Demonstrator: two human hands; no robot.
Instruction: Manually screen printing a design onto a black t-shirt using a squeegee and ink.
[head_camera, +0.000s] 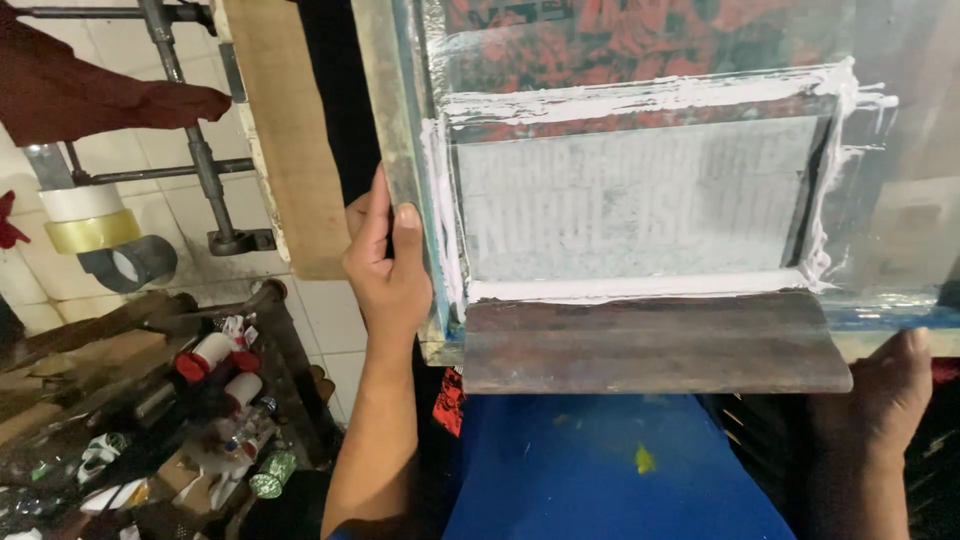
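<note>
A framed printing screen (640, 200) fills the upper middle, its mesh smeared with white ink that is piled in ridges along the edges. A wide, dark squeegee blade (655, 343) rests across the screen's lower edge. My left hand (385, 265) grips the frame's left rail, thumb on the front. My right hand (885, 395) holds the right end of the squeegee from below, its fingers mostly hidden behind it. Red and black printed fabric (640, 30) shows through the screen's top.
A blue surface (610, 470) lies below the screen. A wooden board (290, 130) and metal pipe rack (195, 130) stand at left. Tape rolls (90, 220) hang on the rack, and a cluttered shelf of bottles (215, 390) sits lower left.
</note>
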